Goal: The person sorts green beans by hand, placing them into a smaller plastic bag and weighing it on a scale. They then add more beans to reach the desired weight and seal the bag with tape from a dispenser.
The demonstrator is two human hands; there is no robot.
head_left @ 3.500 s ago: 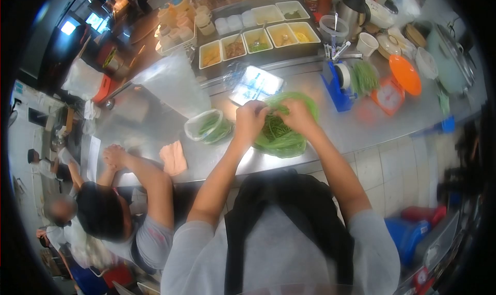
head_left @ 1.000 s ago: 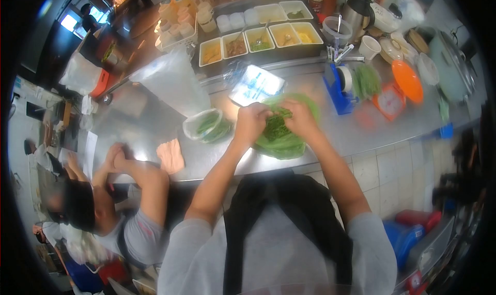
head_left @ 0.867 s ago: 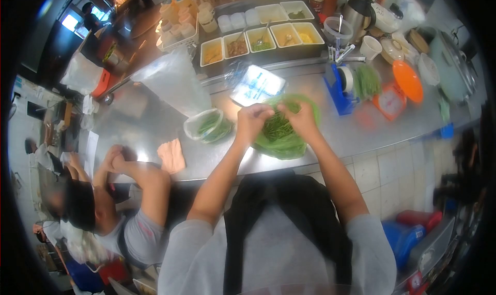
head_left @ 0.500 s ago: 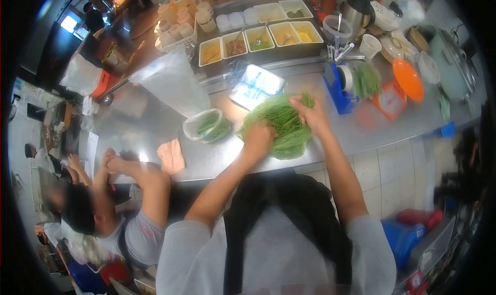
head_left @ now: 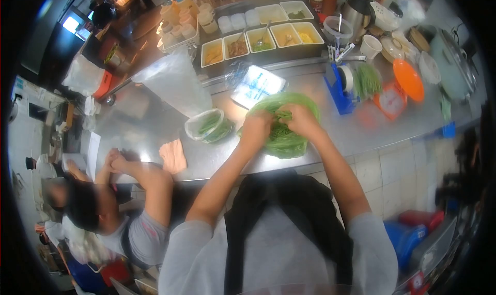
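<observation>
A light green plastic bag [head_left: 289, 149] lies opened out on the metal counter, with thin green vegetable stalks [head_left: 281, 134] heaped in it. My left hand [head_left: 257, 128] reaches over the bag's left side, its fingers curled into the stalks and partly hidden. My right hand [head_left: 300, 120] is closed on a few stalks near the bag's far side, close to the left fingertips. Left of the bag stands a small clear plastic-lined container [head_left: 209, 126] of similar green stalks. Behind it lies a white package with blue print [head_left: 258, 88].
A peach-coloured cloth [head_left: 172, 156] lies near the counter's front edge. To the right are a blue tape dispenser [head_left: 338, 91], a green bundle [head_left: 368, 80] and an orange scale [head_left: 391, 101]. Food trays [head_left: 261, 39] line the back. Another person [head_left: 139, 191] sits at left.
My right hand has come down and left from the bag's upper right, bringing stalks toward my left hand. My left hand has shifted slightly up and left.
</observation>
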